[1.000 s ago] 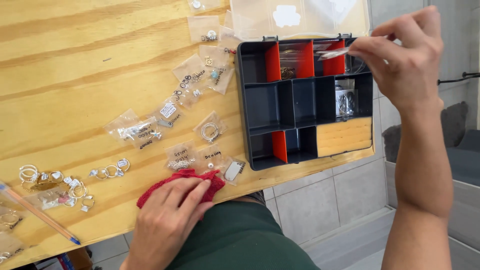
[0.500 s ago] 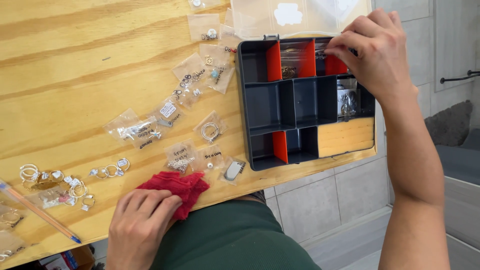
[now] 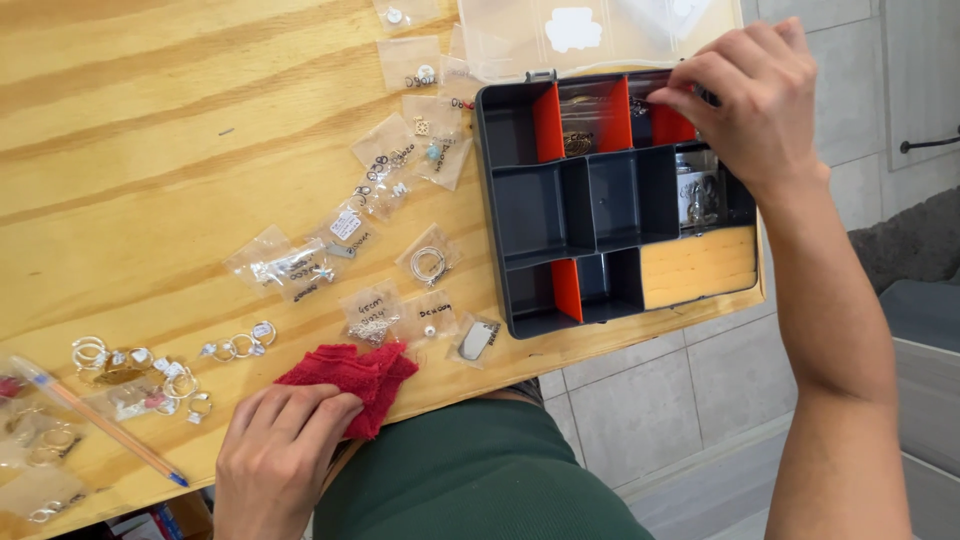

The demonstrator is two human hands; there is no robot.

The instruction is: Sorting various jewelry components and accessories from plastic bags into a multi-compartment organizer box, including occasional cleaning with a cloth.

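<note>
- Since a second ago my right hand (image 3: 755, 100) has come down from above the organiser box (image 3: 615, 200) into its far right compartments; the small clear bag I held up then no longer shows.
- My left hand (image 3: 275, 455) has slid back along the near table edge and now covers only the near end of the red cloth (image 3: 355, 375).
- Right grip: fingers (image 3: 685, 98) curled and pinched close at the red divider (image 3: 672, 125) directly beneath them. Whether anything sits between the fingertips I cannot tell; my own knuckles hide it.
- Left grip: flat, fingers spread, pressing the cloth, closing on nothing.
- Risk: the box stands at the table corner, its near right end just under my right forearm. A careless drag of that arm could, in my judgement, shove it toward the edge.
- Risk: loose small bags (image 3: 420, 165) lie left of my right hand, and rings (image 3: 235, 345) just beyond my left; a sweep of cloth or wrist could scatter them.
</note>
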